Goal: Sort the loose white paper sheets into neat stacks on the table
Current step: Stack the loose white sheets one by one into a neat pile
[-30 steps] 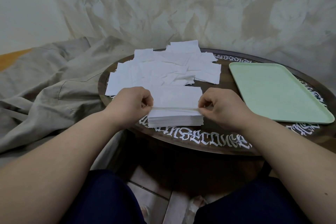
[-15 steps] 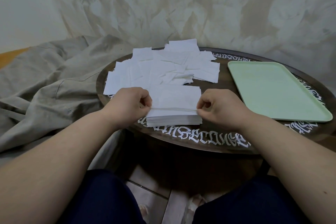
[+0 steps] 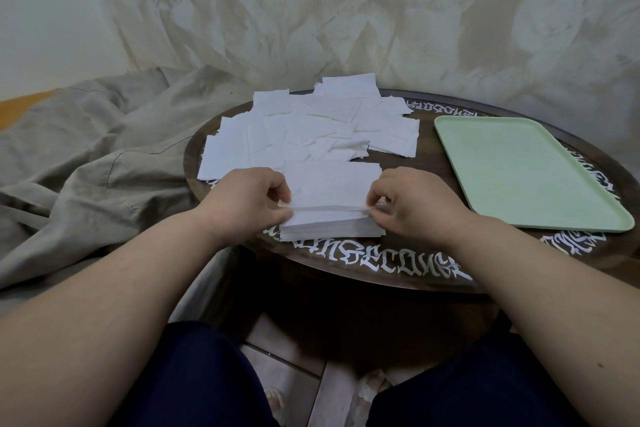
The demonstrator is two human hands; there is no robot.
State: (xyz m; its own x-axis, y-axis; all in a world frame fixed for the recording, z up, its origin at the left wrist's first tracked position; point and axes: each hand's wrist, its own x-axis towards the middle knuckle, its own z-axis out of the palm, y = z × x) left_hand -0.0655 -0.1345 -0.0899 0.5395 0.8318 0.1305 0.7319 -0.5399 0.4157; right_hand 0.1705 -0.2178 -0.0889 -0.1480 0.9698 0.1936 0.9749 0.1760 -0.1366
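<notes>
Stack (image 3: 332, 218) at tabletop (image 3: 398, 260) near edge: my left hand (image 3: 247, 199) and right hand (image 3: 412, 206) fingers pinch its top sheets' ends. Loose sheets (image 3: 311, 128) lie behind; green tray (image 3: 519, 173) at right edge.

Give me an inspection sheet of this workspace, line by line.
Surface: round dark wooden table with white lettering round its rim.
Job's things: neat stack of white paper sheets at the near edge; loose white paper sheets scattered behind it.
Clutter: pale green plastic tray, bare, on the right.
Hands: left hand and right hand each pinch an end of the stack's top sheets.
Cables: nothing seen.
Surroundings: crumpled beige cloth on the left; mottled wall behind.
</notes>
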